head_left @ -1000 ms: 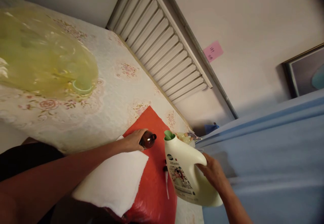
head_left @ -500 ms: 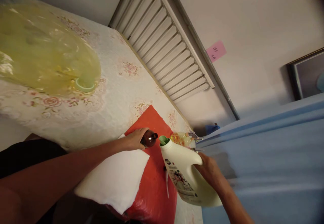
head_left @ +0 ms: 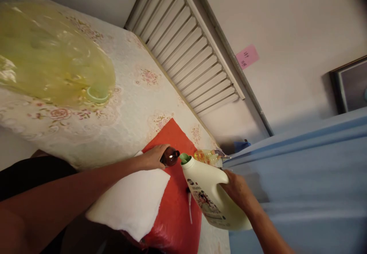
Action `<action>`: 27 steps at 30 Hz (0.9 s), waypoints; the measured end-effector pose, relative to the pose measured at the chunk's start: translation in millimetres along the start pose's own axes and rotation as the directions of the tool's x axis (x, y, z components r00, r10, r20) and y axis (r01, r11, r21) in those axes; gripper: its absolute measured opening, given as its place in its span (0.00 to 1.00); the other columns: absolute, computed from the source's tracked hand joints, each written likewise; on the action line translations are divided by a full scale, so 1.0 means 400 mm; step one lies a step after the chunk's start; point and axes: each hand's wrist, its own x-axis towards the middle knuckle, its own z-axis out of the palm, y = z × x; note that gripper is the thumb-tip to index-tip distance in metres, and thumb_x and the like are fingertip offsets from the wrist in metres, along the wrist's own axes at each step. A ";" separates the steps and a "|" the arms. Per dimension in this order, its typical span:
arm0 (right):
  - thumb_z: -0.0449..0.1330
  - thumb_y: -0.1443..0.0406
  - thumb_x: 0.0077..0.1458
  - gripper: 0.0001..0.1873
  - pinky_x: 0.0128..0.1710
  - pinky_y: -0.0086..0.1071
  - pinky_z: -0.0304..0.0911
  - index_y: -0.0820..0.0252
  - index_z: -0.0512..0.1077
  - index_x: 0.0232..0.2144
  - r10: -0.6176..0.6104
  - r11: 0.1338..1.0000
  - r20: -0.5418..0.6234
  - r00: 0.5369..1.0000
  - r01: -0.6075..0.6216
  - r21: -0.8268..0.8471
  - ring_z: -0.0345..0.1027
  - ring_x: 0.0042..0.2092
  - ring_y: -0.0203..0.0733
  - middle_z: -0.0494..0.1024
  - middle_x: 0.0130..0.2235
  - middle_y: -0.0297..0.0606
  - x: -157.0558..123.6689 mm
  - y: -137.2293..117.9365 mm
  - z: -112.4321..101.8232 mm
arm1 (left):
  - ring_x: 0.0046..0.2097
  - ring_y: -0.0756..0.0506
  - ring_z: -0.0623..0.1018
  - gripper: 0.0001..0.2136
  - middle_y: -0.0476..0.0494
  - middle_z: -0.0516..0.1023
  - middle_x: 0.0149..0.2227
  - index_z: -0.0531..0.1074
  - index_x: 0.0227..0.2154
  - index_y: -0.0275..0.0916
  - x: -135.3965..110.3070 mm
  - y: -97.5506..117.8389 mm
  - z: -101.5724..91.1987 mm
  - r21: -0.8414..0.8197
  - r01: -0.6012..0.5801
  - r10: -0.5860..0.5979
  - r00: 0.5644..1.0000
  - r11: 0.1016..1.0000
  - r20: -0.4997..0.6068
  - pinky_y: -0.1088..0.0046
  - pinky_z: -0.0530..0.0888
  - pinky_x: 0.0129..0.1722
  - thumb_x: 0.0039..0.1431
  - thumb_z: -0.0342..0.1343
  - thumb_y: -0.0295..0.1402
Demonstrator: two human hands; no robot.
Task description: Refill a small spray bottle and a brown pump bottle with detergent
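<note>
My left hand [head_left: 155, 157] is closed round a small brown bottle [head_left: 171, 157], whose dark neck points right. My right hand [head_left: 236, 189] grips the handle of a large pale-green detergent jug [head_left: 205, 192]. The jug is tilted, and its open mouth with a green spout [head_left: 185, 158] sits close to the bottle's neck. I cannot make out any liquid between them. Below them lies a red mat [head_left: 179, 204]. A pump head with a white tube [head_left: 190, 208] rests on it, partly behind the jug. A white cloth [head_left: 132, 200] lies under my left forearm.
Bottles with yellow liquid [head_left: 205, 155] stand behind the jug. A large yellow-green plastic bag [head_left: 54, 55] lies at left on the flowered tablecloth [head_left: 129, 112]. Behind the table is a slatted radiator [head_left: 189, 51]; a blue curtain or cloth [head_left: 309, 185] hangs at right.
Hardly anything differs. The view has shifted slightly, and both hands keep hold of the bottle and the jug in nearly the same position.
</note>
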 end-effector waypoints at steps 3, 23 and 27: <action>0.53 0.71 0.55 0.10 0.36 0.28 0.61 0.58 0.74 0.34 -0.010 1.000 0.031 0.999 0.010 0.008 0.77 0.38 0.43 0.83 0.35 0.41 0.005 -0.008 -0.009 | 0.57 0.34 0.74 0.35 0.42 0.75 0.55 0.65 0.56 0.46 -0.001 0.005 -0.005 -0.005 -0.014 0.014 1.000 1.000 0.014 0.62 0.71 0.53 0.40 0.65 0.31; 0.55 0.70 0.55 0.06 0.32 0.30 0.53 0.60 0.72 0.32 0.037 0.982 0.058 0.998 -0.025 -0.188 0.73 0.34 0.41 0.81 0.34 0.43 0.025 -0.029 -0.051 | 0.57 0.33 0.72 0.36 0.40 0.73 0.56 0.63 0.57 0.44 -0.005 0.005 -0.006 0.022 -0.011 0.010 1.000 1.000 0.014 0.60 0.71 0.53 0.41 0.66 0.33; 0.55 0.70 0.55 0.06 0.32 0.30 0.53 0.60 0.72 0.33 0.029 0.981 0.061 0.998 -0.017 -0.191 0.73 0.34 0.42 0.81 0.34 0.43 0.028 -0.030 -0.053 | 0.57 0.33 0.72 0.35 0.41 0.74 0.55 0.64 0.56 0.45 -0.006 0.009 -0.008 0.016 -0.006 0.005 1.000 1.000 0.015 0.61 0.71 0.52 0.41 0.65 0.32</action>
